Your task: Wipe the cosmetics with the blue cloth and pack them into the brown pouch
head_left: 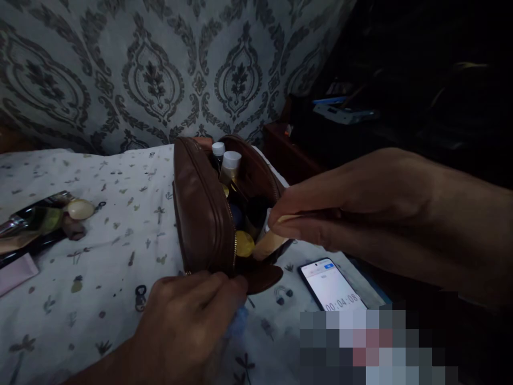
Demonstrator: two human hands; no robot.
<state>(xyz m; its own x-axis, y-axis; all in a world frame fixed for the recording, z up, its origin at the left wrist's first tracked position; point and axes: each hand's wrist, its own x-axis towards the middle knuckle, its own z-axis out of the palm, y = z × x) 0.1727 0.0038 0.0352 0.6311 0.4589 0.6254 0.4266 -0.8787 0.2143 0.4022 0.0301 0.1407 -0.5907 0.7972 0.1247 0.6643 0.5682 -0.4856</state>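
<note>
A brown zip-up toiletry bag (200, 198) lies unzipped on the patterned cloth. My left hand (192, 315) is closed on its near end, by the zip and a leather flap (264, 278). Over the bag's right side, my right hand (340, 208) pinches a beige, tube-like item (269, 245) between thumb and fingers; its lower end points into the opening. Inside are a white-capped bottle (231, 163), a smaller white-capped bottle (218, 149) and a round yellow lid (244, 244). Other contents are too dark to make out.
A phone (331, 283) showing a timer lies right of the bag. At the left is a pile of cosmetics, with a pale pink tube (18, 274) and a cream round-ended item (80, 209). Patterned fabric (160, 69) rises behind; the cloth's edge drops into darkness at right.
</note>
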